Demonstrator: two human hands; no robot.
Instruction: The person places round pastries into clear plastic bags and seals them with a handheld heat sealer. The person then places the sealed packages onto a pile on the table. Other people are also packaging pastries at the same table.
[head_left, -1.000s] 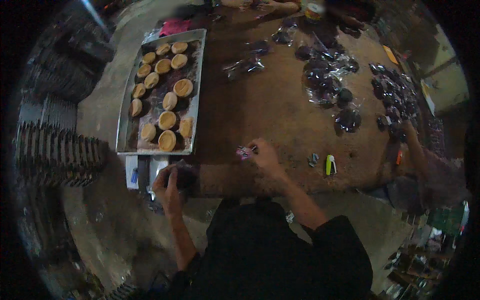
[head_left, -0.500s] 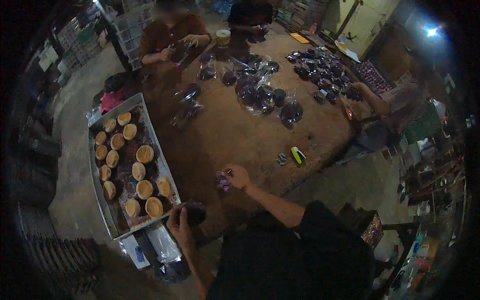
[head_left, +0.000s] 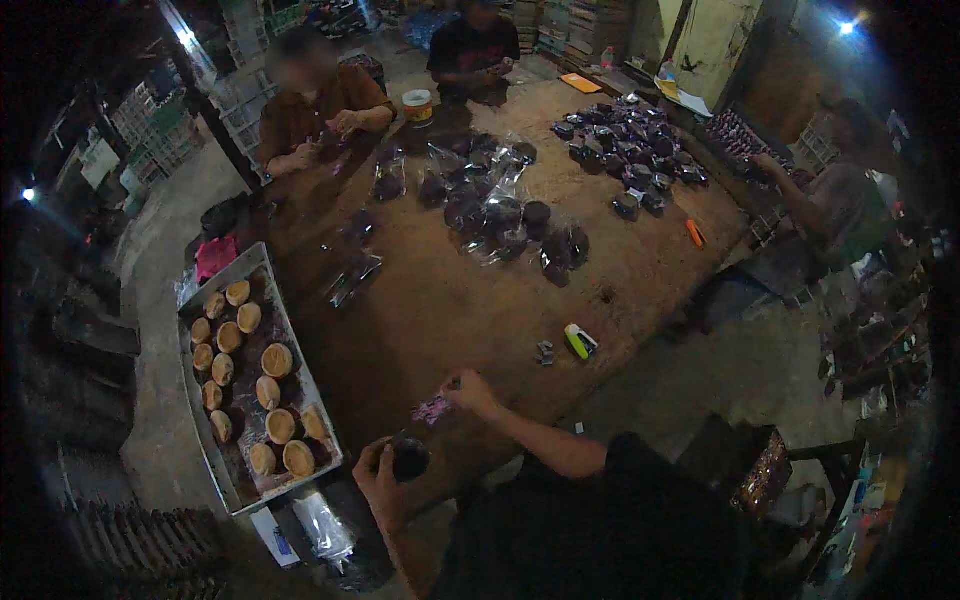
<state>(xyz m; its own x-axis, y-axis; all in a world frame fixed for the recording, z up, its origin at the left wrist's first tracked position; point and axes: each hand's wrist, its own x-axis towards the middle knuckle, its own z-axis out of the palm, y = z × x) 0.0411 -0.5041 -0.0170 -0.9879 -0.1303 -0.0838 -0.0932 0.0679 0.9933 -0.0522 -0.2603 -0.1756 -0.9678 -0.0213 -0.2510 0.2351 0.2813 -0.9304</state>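
My left hand (head_left: pixel 377 478) is closed around the edge of a dark round cake (head_left: pixel 410 459), low over the table's near edge, by the tray corner. To its right and a little farther off, my right hand (head_left: pixel 472 394) has its fingers curled together over the tabletop. Small pink-purple slips (head_left: pixel 431 409) lie beside those fingertips; whether the fingers pinch one is too dim to tell. On my left, a shallow metal tray (head_left: pixel 331 425) holds several round golden-brown pastries (head_left: pixel 276 360). Right of my right hand lies a yellow-green stapler (head_left: pixel 580 341) with silver staple strips (head_left: pixel 545 353).
Dark round cakes in clear wrappers (head_left: pixel 500 215) cover the table's middle, with a larger pile (head_left: pixel 630 150) farther right. An orange stapler (head_left: pixel 695 233) and a white tub (head_left: pixel 417 106) stand farther out. Three people work around the table. Clear plastic bags (head_left: pixel 326 525) lie below the tray.
The view has tilted, so the table sits lower in the picture. My left hand has come slightly right of the tray corner with the dark cake. The slips look more spread out.
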